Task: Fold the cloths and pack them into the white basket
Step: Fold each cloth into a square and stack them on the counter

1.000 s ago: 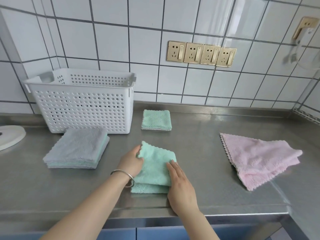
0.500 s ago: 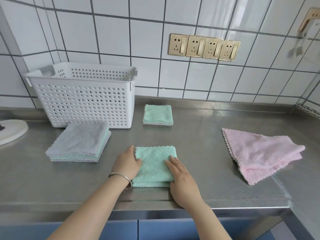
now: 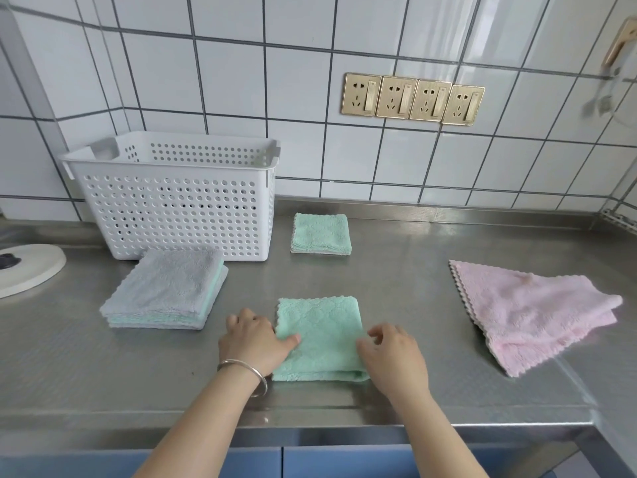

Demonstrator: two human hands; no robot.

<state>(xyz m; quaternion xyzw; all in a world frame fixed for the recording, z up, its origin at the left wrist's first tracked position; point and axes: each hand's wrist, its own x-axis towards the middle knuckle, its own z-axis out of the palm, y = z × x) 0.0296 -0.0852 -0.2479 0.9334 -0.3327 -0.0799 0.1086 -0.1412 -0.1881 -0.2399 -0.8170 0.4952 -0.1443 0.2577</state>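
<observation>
Green cloth (image 3: 319,336) folded square on steel table (image 3: 396,294), left hand (image 3: 253,341) pressing edge, right hand (image 3: 391,355) relaxed beside. Pink cloth (image 3: 527,312) unfolded. White basket (image 3: 179,198) seemingly unpacked.

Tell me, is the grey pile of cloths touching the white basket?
Cannot tell. In the head view the grey pile overlaps the white basket's front bottom edge, hiding where they would meet, so neither contact nor gap shows.

Brushed steel counter (image 3: 413,270), fluffy microfibre cloths (image 3: 319,336), perforated plastic basket (image 3: 179,215), glossy tiles (image 3: 379,157).
</observation>
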